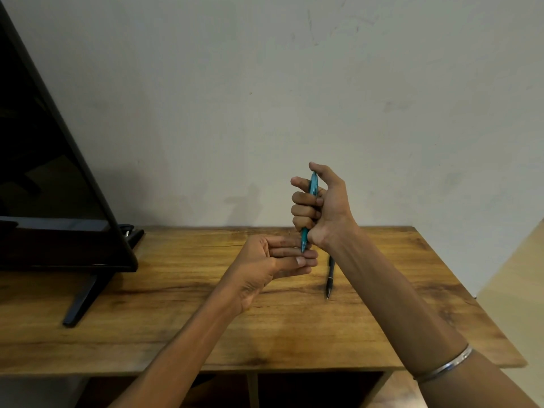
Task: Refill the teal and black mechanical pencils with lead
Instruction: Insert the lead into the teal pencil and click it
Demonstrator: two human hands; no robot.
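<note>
My right hand (321, 207) grips the teal mechanical pencil (312, 184) in a fist, upright, thumb over its top end and tip pointing down. The tip touches the fingers of my left hand (265, 260), which is held palm up just below it, fingers loosely curled together. Whether the left fingers pinch a lead is too small to tell. The black mechanical pencil (330, 276) lies on the wooden table (176, 304), tip toward me, partly hidden behind my right wrist.
A black monitor (44, 172) on a stand (82, 298) fills the left side of the table. A pale wall rises behind the table's far edge. The table's right edge drops off near my right forearm. Open shelves show under the front edge.
</note>
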